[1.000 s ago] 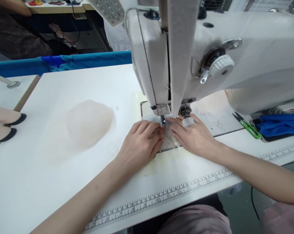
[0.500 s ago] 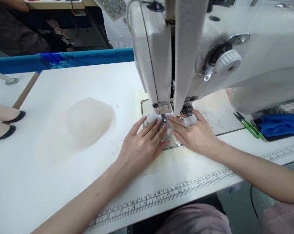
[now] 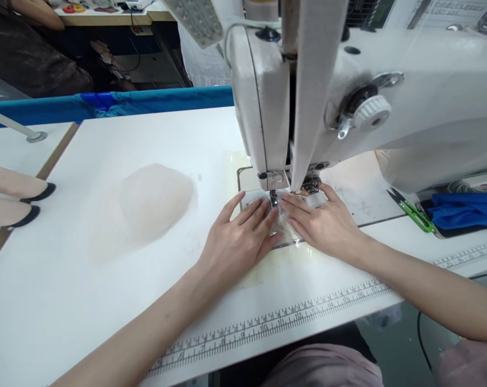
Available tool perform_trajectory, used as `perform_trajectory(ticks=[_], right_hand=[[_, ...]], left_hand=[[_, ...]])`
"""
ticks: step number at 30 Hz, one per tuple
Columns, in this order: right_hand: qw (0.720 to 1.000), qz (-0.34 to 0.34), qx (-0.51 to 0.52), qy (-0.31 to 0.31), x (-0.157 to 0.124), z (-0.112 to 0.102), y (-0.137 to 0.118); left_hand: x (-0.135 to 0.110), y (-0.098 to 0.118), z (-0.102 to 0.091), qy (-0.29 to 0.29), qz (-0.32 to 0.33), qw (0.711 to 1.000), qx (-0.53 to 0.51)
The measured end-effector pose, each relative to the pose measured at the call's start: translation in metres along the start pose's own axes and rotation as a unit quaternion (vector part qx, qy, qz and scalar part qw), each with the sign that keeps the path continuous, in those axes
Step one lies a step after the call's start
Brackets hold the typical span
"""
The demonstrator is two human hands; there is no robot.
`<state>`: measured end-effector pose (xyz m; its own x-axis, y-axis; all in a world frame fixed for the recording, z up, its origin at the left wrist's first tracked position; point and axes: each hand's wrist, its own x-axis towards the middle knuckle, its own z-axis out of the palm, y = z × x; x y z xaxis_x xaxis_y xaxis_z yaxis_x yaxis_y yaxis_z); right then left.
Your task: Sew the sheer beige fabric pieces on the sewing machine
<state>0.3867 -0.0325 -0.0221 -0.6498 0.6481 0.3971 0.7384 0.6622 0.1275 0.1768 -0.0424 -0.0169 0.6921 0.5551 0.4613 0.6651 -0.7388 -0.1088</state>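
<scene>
Fingers of the left hand are spread flat in the head view, those of the right hand laid closer together; no grip is seen. One clear piece is seen between them, at one presser foot. Work seems under way; what is left cannot be told. One sheer beige piece is laid left, one pair of snips right.

A thin, colourless, see-through piece of flimsy sheet material is laid low at the small metal presser foot of a white sewing machine. Its faintly wrinkled, glinting surface is partly covered by fingers; its full outline cannot be made out.
</scene>
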Motion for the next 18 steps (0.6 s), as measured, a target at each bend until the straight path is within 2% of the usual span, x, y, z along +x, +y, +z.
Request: perform_trajectory(ticks=[6,10,15,18], right_hand=[[1.0,-0.006,0.01,-0.001,0.001,-0.001,0.0],[0.998,-0.034,0.032,0.041,-0.001,-0.004,-0.001],[0.989,-0.076,0.102,0.07,-0.006,-0.011,0.0],[0.982,-0.071,0.168,0.054,-0.008,-0.016,0.002]], left_hand=[[-0.001,0.0,0.003,-0.004,0.002,1.0,0.03],[-0.003,0.002,-0.002,0.019,0.027,0.999,0.034],[-0.006,0.004,-0.012,0.033,0.11,0.993,-0.017],[-0.007,0.004,-0.012,0.034,0.107,0.994,-0.007]])
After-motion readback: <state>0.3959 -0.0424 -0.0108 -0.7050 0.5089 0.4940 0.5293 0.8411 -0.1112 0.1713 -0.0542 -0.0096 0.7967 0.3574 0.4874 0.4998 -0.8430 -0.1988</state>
